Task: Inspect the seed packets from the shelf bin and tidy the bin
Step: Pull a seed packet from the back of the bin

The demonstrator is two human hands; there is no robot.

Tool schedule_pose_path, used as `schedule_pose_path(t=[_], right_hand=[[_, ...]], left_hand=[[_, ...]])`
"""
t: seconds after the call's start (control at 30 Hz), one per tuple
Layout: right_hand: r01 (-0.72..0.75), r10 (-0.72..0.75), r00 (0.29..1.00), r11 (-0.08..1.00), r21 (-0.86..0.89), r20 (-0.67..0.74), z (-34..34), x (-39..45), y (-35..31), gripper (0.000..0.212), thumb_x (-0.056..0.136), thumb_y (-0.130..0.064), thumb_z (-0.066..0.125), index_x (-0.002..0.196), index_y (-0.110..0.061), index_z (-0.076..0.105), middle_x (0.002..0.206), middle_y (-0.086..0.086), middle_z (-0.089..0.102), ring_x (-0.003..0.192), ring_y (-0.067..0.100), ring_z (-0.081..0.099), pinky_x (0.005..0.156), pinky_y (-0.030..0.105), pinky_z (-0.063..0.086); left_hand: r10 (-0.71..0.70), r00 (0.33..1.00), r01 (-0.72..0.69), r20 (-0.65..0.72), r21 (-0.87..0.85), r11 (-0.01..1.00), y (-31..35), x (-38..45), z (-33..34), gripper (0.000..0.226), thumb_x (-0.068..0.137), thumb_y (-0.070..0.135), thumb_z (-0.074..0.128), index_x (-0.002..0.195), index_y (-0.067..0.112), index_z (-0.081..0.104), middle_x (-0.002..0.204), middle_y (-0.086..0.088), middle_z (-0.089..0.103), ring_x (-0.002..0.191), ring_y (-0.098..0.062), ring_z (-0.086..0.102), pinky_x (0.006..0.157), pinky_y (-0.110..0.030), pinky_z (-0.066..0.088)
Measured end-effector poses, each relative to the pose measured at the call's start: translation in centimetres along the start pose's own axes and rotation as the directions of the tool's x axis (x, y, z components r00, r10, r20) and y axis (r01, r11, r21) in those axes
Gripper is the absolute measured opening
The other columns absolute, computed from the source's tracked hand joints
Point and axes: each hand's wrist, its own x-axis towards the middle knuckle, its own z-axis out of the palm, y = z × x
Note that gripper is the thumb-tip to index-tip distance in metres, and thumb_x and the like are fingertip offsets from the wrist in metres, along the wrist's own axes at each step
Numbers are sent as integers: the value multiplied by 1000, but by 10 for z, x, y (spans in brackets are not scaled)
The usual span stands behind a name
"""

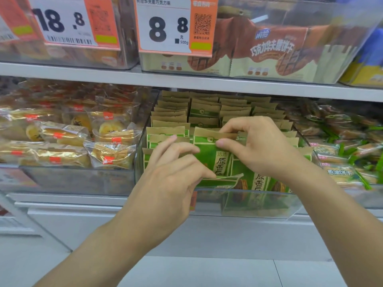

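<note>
Bright even light, soft blur, edges warped

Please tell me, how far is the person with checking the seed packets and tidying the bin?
Done: the rows of green-and-tan paper seed packets at the back of the clear plastic bin stand upright and even. In hand: the left hand and right hand both pinch one front packet. Left: a packet lying tilted at the front still needs straightening.
</note>
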Motion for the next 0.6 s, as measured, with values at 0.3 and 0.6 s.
schedule_pose_path(t=[0.3, 0.6], right_hand=[[174, -72, 890, 966, 190, -450, -21, -26, -4, 3, 97, -14, 69, 98, -16, 68, 92, -7, 70, 83, 12, 67, 74, 28, 55], [192, -33, 816, 957, 216, -577, -38, -37, -4, 11, 97, -18, 70, 94, -24, 61, 86, -19, 66, 74, 12, 68, 67, 35, 56]], left_hand=[[-197, 980, 192, 13, 161, 968, 4, -2, 8, 13, 79, 4, 80, 87, 14, 77, 129, -15, 63, 134, -43, 43, 112, -66, 31], [-231, 973, 227, -5, 205, 952, 6, 0, 10, 8, 80, 10, 82, 84, 16, 78, 134, -15, 60, 137, -45, 39, 109, -70, 31]])
